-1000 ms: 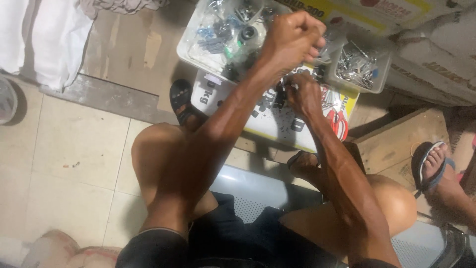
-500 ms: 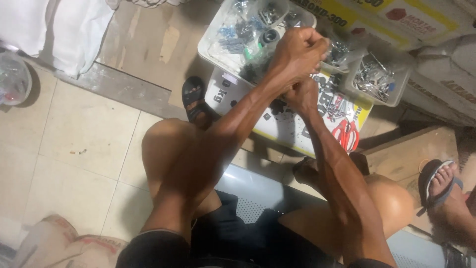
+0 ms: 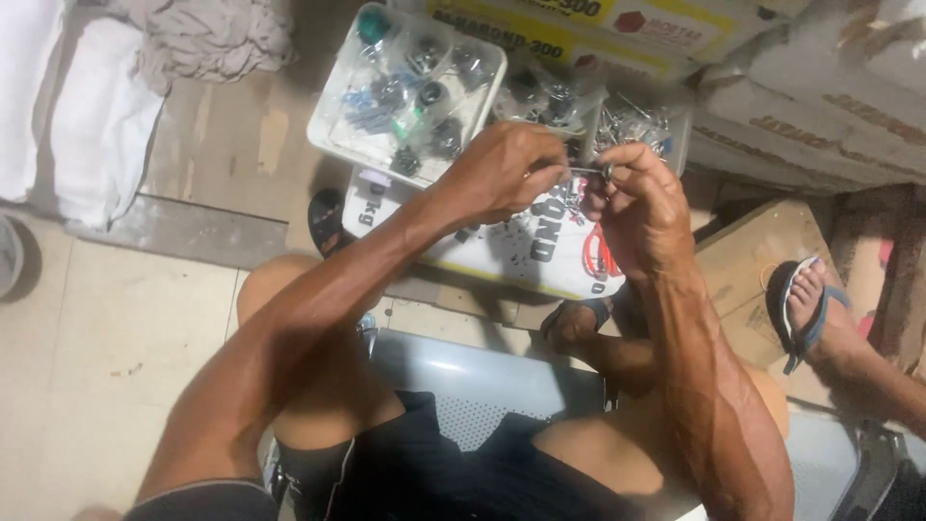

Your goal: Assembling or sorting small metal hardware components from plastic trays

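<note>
— What have the hands got between them?

— A thin metal rod (image 3: 585,171), something like a long screw or pin, held level over the printed sack (image 3: 526,253). The left hand (image 3: 502,176) is curled narrow and pinches its left end; the right hand (image 3: 632,207) is closed on the other end, where a small round metal piece (image 3: 608,172) sits at the fingertips.

— Can it be told whether that round piece is threaded on?

— No, it is too small to tell. It touches the rod's right end, that much shows.

— How would the rod handle?

— By the look of it, light and stiff, smooth metal, so likely slippery and easy to drop. A fingertip pinch at each end, as here, seems the sound hold; gripping the middle would leave the round piece free to slide.

— And what lies around?

— Just beyond the hands, a clear plastic tray (image 3: 333,121) of small dark and metal parts, and a second tray (image 3: 675,145) of shiny bits to its right. Far left, white cloth (image 3: 101,125) lies on the floor. Near right, another person's foot in a sandal (image 3: 815,309) rests beside a cardboard piece (image 3: 752,260).
</note>
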